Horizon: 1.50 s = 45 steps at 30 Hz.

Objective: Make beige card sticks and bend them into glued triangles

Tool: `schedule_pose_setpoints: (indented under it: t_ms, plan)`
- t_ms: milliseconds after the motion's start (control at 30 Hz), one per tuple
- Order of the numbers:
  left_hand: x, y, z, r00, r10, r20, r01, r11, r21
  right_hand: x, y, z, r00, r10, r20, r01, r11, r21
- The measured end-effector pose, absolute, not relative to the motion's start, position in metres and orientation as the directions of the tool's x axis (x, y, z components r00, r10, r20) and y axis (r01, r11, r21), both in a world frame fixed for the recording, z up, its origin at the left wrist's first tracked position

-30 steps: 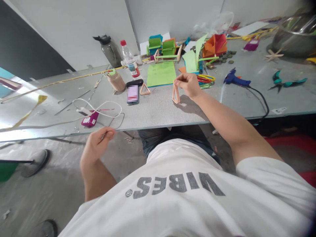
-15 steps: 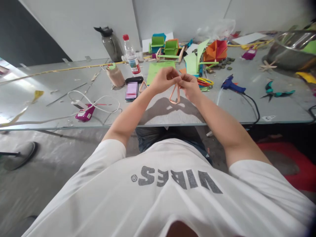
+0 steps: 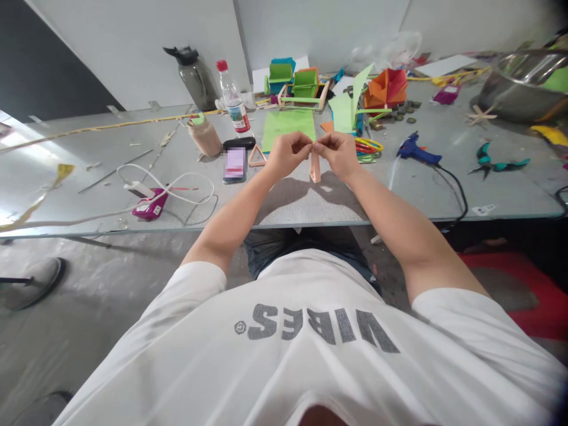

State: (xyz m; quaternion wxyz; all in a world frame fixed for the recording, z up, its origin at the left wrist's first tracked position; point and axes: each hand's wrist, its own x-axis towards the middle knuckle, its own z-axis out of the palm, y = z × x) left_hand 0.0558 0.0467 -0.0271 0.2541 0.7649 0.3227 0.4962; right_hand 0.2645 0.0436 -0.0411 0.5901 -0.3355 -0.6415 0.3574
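Observation:
Between my hands hangs a triangle of pale wooden sticks (image 3: 315, 168), turned nearly edge-on and held by its upper corner above the table. My left hand (image 3: 287, 155) pinches that corner from one side. My right hand (image 3: 339, 152) pinches it from the other, fingertips almost meeting. The fingers hide the corner itself. A second wooden-stick triangle (image 3: 257, 156) lies left of my left hand, beside a phone (image 3: 235, 164). Behind my hands is a green sheet (image 3: 288, 125). A blue glue gun (image 3: 419, 149) lies on the table to the right.
Teal-handled pliers (image 3: 501, 167) and a steel bowl (image 3: 517, 89) are at the right. Folded green and orange paper pieces (image 3: 385, 89) stand at the back. A plastic bottle (image 3: 236, 106), a wooden stick holder (image 3: 205, 137) and a white cable (image 3: 177, 198) are on the left.
The wooden triangle has turned from showing its open shape to nearly edge-on. My left hand has shifted lower, its fingers now close to my right fingertips at the top corner.

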Motion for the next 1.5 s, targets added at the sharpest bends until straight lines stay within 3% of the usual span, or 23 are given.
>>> schedule_pose_setpoints:
  t_ms: [333, 633, 833, 1067, 1267, 1500]
  plan:
    - [0.061, 0.029, -0.021, 0.302, 0.770, 0.561, 0.682, -0.586, 0.437, 0.267, 0.041, -0.048, -0.070, 0.799, 0.597, 0.210, 0.597, -0.774]
    - [0.066, 0.018, -0.015, 0.219, 0.791, 0.571, 0.747, -0.512, 0.423, 0.266, 0.039, -0.047, -0.062, 0.738, 0.672, 0.326, 0.652, -0.685]
    - [0.057, 0.034, -0.021, 0.132, 0.754, 0.643, 0.561, -0.592, 0.579, 0.274, 0.043, -0.039, 0.005, 0.800, 0.600, 0.139, 0.593, -0.793]
    - [0.064, 0.043, -0.031, 0.137, 0.779, 0.612, 0.259, -0.625, 0.737, 0.267, 0.040, -0.030, 0.001, 0.869, 0.495, -0.041, 0.494, -0.868]
    - [0.080, 0.043, -0.034, 0.244, 0.824, 0.512, 0.001, -0.528, 0.849, 0.263, 0.033, -0.027, -0.087, 0.899, 0.429, -0.114, 0.419, -0.901]
    - [0.077, 0.044, -0.034, 0.279, 0.852, 0.443, -0.099, -0.434, 0.896, 0.263, 0.029, -0.027, -0.125, 0.893, 0.432, -0.150, 0.413, -0.898]
